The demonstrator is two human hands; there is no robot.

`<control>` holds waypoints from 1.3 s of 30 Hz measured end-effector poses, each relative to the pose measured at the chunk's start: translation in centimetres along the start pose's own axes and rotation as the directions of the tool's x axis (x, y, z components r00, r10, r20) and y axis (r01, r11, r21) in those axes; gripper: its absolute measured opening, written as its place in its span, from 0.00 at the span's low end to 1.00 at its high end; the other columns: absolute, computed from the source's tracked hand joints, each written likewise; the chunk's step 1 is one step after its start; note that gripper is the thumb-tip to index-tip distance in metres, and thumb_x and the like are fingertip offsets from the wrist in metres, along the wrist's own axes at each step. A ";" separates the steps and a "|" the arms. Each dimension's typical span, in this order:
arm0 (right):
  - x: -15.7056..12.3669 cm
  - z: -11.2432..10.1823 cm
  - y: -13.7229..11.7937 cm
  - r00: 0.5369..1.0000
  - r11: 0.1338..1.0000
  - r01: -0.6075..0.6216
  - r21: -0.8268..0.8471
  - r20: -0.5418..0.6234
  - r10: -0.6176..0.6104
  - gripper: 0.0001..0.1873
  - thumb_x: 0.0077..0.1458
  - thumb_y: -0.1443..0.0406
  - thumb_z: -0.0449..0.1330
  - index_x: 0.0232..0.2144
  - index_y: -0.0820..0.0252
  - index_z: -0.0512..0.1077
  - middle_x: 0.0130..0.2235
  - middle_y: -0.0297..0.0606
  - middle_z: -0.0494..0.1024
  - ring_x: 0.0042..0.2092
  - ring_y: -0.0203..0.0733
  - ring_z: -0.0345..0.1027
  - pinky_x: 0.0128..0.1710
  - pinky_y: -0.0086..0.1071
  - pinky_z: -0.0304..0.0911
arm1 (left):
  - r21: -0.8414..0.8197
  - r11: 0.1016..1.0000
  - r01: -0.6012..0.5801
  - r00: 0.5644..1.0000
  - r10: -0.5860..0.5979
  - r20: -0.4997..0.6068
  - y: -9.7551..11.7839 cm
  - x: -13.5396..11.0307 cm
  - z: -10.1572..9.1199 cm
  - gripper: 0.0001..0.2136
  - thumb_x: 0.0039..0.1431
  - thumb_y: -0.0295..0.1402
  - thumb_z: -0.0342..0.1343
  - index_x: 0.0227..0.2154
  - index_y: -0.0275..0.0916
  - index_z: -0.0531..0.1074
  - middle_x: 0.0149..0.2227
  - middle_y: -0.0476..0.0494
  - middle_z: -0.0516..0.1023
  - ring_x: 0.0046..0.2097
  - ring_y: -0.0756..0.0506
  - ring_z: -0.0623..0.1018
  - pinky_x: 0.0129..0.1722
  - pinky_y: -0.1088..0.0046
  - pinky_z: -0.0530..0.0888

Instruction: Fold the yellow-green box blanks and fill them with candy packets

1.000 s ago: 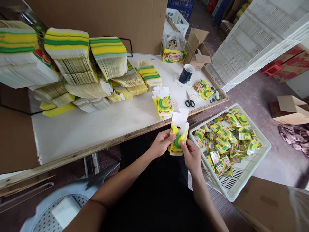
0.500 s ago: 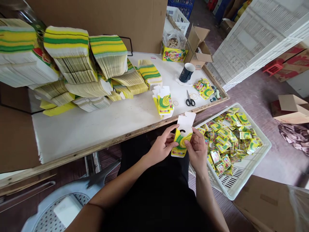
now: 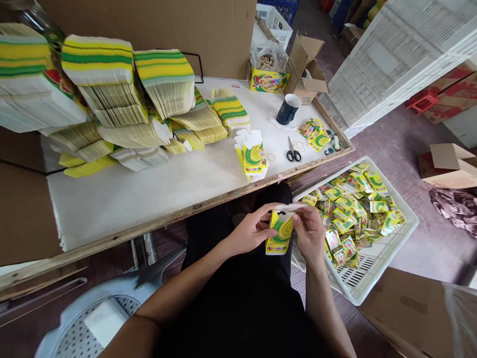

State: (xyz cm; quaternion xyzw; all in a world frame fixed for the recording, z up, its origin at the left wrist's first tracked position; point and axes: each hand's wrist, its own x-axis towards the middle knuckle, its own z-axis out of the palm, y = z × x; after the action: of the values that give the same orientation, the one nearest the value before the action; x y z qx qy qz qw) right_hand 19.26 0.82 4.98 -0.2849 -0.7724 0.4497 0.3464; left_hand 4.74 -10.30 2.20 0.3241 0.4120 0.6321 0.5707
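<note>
Between my hands, in front of my lap, is a small yellow and green cardboard box [image 3: 280,232] with a dark curved cut-out near its top. My left hand [image 3: 257,224] grips its left side, thumb on the printed front. At the upper right corner, my right hand [image 3: 308,229] holds the box, fingers over the white top flap, which is bent over. Close by on the table edge lies a small stack of flat boxes [image 3: 254,155] with white flaps. To the right, a white plastic crate [image 3: 404,248] is full of finished-looking small yellow packets [image 3: 345,204].
Bundles of flat yellow-green cartons [image 3: 99,69] are piled on the left of the white table [image 3: 149,191]. Scissors [image 3: 293,153], a dark mug [image 3: 288,110], a pile of packets [image 3: 315,134] and a display box [image 3: 269,79] stand at its right. Stacked white crates [image 3: 395,59] rise beyond.
The white top flap, upright before, is now folded over toward the box top. My right fingers have moved up onto it, and the box sits slightly lower.
</note>
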 end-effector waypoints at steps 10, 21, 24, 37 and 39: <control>0.0 -1.4 -1.1 0.914 0.948 -0.317 -0.007 0.265 0.308 0.25 0.57 0.54 0.66 0.54 0.56 0.71 0.43 0.41 0.80 0.35 0.40 0.71 0.30 0.31 0.63 | 0.179 0.981 -0.079 0.989 0.100 -0.112 -0.5 0.0 -0.4 0.26 0.60 0.35 0.61 0.62 0.47 0.67 0.66 0.40 0.67 0.59 0.42 0.76 0.52 0.71 0.78; -0.2 -0.4 -0.6 0.927 0.944 -0.258 -0.205 0.223 0.302 0.27 0.61 0.57 0.62 0.59 0.58 0.64 0.17 0.23 0.62 0.20 0.33 0.50 0.23 0.29 0.46 | 0.070 0.997 -0.026 0.995 0.033 -0.098 0.3 0.0 -0.2 0.29 0.58 0.37 0.64 0.62 0.42 0.65 0.58 0.36 0.75 0.55 0.41 0.78 0.50 0.69 0.78; -0.1 -0.7 -0.6 0.946 0.953 -0.204 -0.226 0.204 0.251 0.22 0.64 0.56 0.60 0.57 0.58 0.70 0.20 0.27 0.63 0.21 0.34 0.52 0.23 0.30 0.48 | 0.053 0.999 -0.003 0.995 0.008 -0.100 0.4 0.1 -0.3 0.29 0.56 0.38 0.66 0.60 0.41 0.68 0.56 0.36 0.76 0.51 0.41 0.80 0.47 0.70 0.78; 0.8 -4.5 -0.6 0.807 0.843 0.024 -0.537 -0.487 -0.334 0.10 0.57 0.62 0.68 0.39 0.61 0.78 0.40 0.45 0.77 0.45 0.45 0.66 0.35 0.34 0.58 | 0.808 0.553 -0.204 0.827 0.539 -0.160 0.8 5.3 -2.9 0.31 0.62 0.36 0.59 0.66 0.42 0.59 0.70 0.32 0.58 0.73 0.37 0.55 0.74 0.48 0.53; 0.7 -5.0 -0.5 0.829 0.831 0.004 -0.556 -0.463 -0.313 0.12 0.57 0.61 0.67 0.41 0.62 0.78 0.43 0.46 0.76 0.42 0.42 0.65 0.33 0.33 0.57 | 0.891 0.452 -0.037 0.813 0.532 -0.235 0.9 6.7 -5.3 0.33 0.61 0.33 0.59 0.67 0.38 0.56 0.71 0.29 0.53 0.74 0.34 0.48 0.73 0.42 0.48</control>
State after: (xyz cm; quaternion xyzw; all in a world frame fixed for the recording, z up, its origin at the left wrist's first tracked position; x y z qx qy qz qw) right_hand 22.74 3.67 7.40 -0.4155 -0.7596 0.0881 0.4926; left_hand -1.26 -4.47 0.16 0.4592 0.7338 0.4923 0.0910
